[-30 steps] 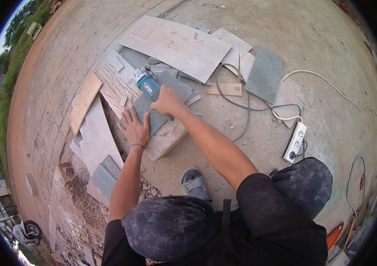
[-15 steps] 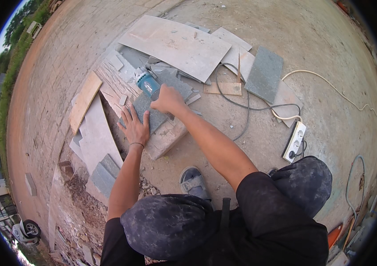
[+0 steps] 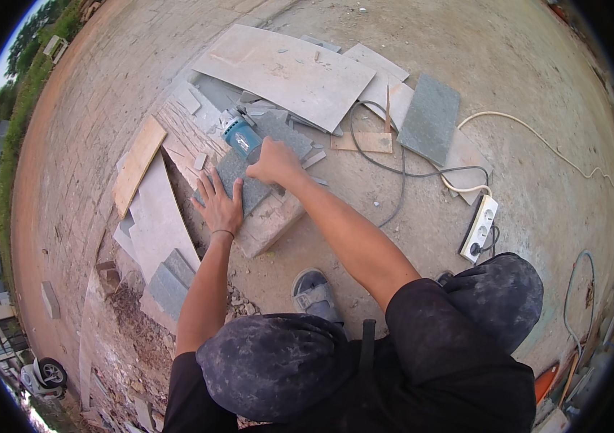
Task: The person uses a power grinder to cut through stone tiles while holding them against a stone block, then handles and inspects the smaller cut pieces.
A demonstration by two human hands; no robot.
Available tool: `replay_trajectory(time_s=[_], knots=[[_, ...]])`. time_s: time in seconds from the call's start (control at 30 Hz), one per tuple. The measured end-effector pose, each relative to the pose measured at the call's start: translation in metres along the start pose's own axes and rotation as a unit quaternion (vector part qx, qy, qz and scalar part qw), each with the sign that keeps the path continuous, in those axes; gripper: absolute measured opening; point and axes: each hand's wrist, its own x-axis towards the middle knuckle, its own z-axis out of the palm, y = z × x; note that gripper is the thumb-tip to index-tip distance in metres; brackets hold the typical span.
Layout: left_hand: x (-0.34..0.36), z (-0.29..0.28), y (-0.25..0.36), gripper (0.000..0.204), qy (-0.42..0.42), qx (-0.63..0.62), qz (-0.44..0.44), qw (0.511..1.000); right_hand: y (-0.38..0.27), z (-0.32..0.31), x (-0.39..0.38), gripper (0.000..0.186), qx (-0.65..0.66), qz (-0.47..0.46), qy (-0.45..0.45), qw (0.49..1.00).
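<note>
My right hand [image 3: 276, 163] is wrapped round the rear of a teal electric stone cutter [image 3: 240, 137], whose pale metal head points away from me. The blade is hidden from this view. Under the cutter lies a grey stone tile [image 3: 253, 193], resting on a thick, dusty block [image 3: 271, 227]. My left hand [image 3: 222, 209] presses flat on the tile's left edge with fingers spread, just left of the cutter and holding nothing. Beyond the cutter are more broken grey stone pieces [image 3: 285, 133].
A large pale slab [image 3: 285, 72] lies beyond the cutter; a grey tile [image 3: 430, 119] leans to its right. A dark cable [image 3: 422, 175] loops towards a white power strip [image 3: 479, 227]. On the left are a wooden board [image 3: 139, 166], a pale slab [image 3: 161, 216] and grey offcuts [image 3: 171, 283].
</note>
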Motion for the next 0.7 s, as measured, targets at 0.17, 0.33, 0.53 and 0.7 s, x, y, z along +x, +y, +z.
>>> replay_trajectory(time_s=[0.17,0.33,0.53,0.7], knots=[[0.0,-0.001,0.0,0.082,-0.005,0.005,-0.002,1.0,0.002,0.0,-0.003,0.07,0.002,-0.01,0.004,1.0],[-0.001,-0.004,0.002,0.082,-0.008,0.0,-0.003,1.0,0.004,-0.001,-0.007,0.071,0.004,-0.008,0.005,1.0],[-0.001,-0.004,0.001,0.082,-0.008,0.001,-0.003,1.0,0.005,-0.002,-0.011,0.071,0.005,-0.006,0.004,1.0],[-0.001,-0.003,0.0,0.082,-0.002,-0.004,0.0,1.0,0.007,-0.002,-0.014,0.07,0.005,-0.01,0.008,1.0]])
